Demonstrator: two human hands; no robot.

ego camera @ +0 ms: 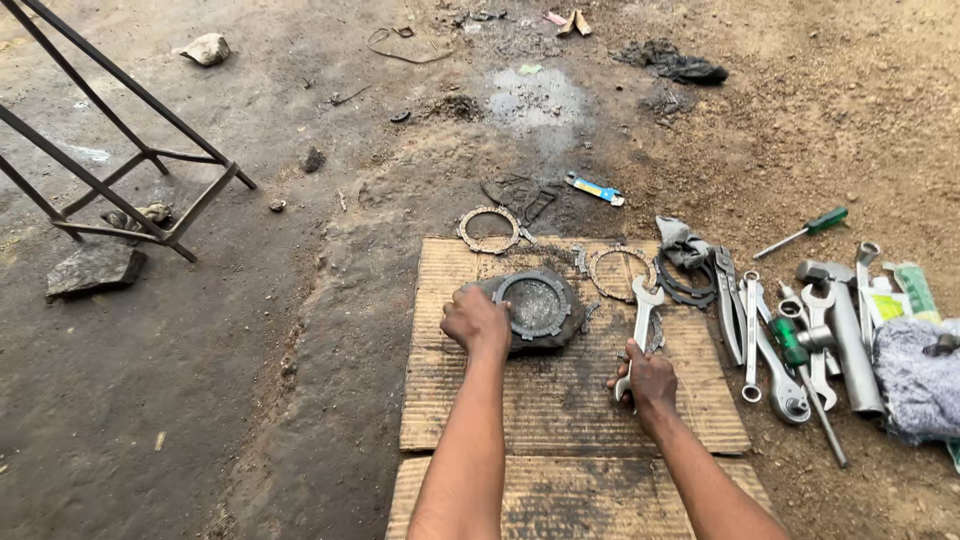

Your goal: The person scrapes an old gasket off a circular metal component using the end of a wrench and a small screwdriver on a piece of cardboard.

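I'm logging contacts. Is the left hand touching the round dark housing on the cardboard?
Touching: the head view shows the left hand resting on the housing's left edge, no gap.

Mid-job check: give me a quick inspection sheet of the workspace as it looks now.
Surface: worn cardboard sheet laid on dirt ground.
Job's things: round dark housing with a ring on top; open-ended spanner.
Clutter: toothed rings, pliers, spanners, ratchet and a green screwdriver at the right; a grey cloth.
Grippers: left hand rests on the housing's edge; right hand grips the spanner's lower end.
Cables: a loose wire loop far off.
Surroundings: metal stand, stones, a wet patch.
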